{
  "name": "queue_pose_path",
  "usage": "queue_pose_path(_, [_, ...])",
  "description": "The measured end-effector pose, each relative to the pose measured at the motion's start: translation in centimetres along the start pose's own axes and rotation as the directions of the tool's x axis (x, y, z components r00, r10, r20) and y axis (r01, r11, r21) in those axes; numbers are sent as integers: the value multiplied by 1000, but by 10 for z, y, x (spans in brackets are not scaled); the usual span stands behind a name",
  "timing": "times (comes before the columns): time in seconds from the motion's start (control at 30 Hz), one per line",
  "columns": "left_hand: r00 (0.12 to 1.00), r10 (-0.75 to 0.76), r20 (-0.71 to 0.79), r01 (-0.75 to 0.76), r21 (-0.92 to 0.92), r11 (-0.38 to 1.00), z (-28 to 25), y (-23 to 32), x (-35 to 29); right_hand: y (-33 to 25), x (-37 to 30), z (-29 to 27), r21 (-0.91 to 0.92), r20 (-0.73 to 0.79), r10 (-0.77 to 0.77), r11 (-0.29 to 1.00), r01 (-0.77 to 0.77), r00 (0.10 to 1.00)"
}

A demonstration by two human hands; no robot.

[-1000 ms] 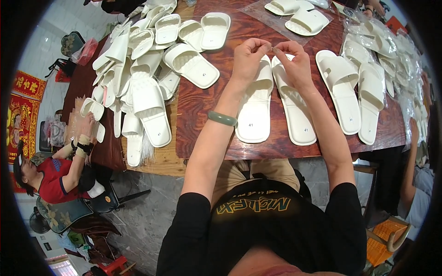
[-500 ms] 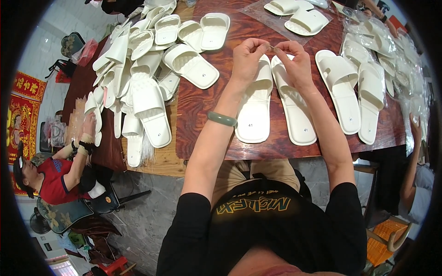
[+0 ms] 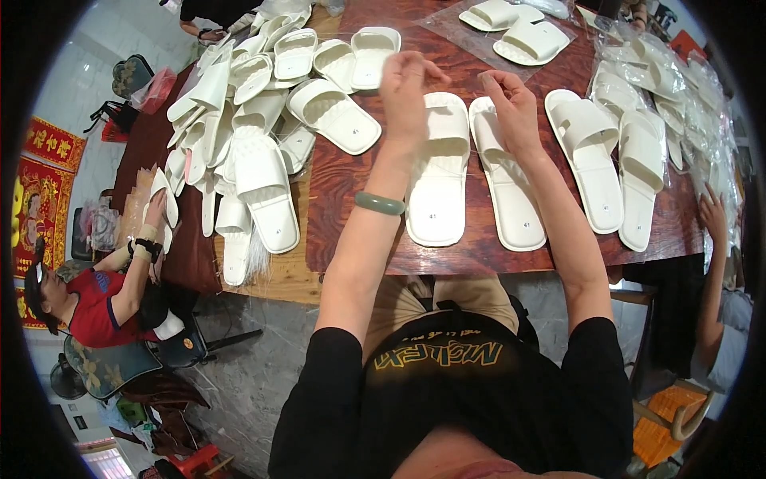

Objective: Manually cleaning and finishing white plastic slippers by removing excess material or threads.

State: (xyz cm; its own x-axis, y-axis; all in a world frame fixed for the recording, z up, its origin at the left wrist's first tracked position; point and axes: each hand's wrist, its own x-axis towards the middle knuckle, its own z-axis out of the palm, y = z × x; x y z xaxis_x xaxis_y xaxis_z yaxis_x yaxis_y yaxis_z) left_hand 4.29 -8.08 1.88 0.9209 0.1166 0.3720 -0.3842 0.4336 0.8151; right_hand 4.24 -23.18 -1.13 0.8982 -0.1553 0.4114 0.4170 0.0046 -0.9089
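My left hand [image 3: 405, 96], smeared by motion, is raised over the toe end of a white slipper [image 3: 436, 211] on the table; whether its fingers hold anything does not show. A green bangle [image 3: 379, 203] circles that wrist. My right hand [image 3: 512, 104] hovers above the toe of a second white slipper [image 3: 523, 223], its thumb and fingers drawn together. Anything in that pinch is too small to make out. The two slippers lie side by side, heels toward me. To their right rest two more white slippers, one [image 3: 586, 160] beside the other [image 3: 641, 180].
A heap of white slippers [image 3: 259, 176] covers the table's left part, with a bundle of thin white strands [image 3: 257, 259] at its near edge. Bagged slippers [image 3: 650, 76] pile up at the right. Another pair [image 3: 531, 40] lies on clear plastic at the back. Co-workers sit left and right.
My hands, fingertips together before, have moved apart. The left one has shifted left and up; the right has barely moved. The left co-worker's hand has moved slightly on a slipper.
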Motion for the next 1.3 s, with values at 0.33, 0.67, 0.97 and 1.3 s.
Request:
queue_pose_path(0.33, [871, -293, 394, 252, 154, 955, -14, 146, -89, -2, 9, 3, 34, 22, 18, 999, -19, 1000])
queue_pose_path(0.67, [920, -370, 131, -100, 990, 103, 19, 3, -91, -5, 23, -31, 141, -45, 77, 988, -70, 996])
queue_pose_path(0.97, [965, -206, 162, -140, 983, 118, -13, 36, -91, 17, 48, -75, 348, -174, 166, 933, -97, 971])
queue_pose_path(1.3, [973, 190, -130, 56, 934, 354, -212, 166, -92, 11, 10, -50, 29, -131, 239, 971, -237, 962])
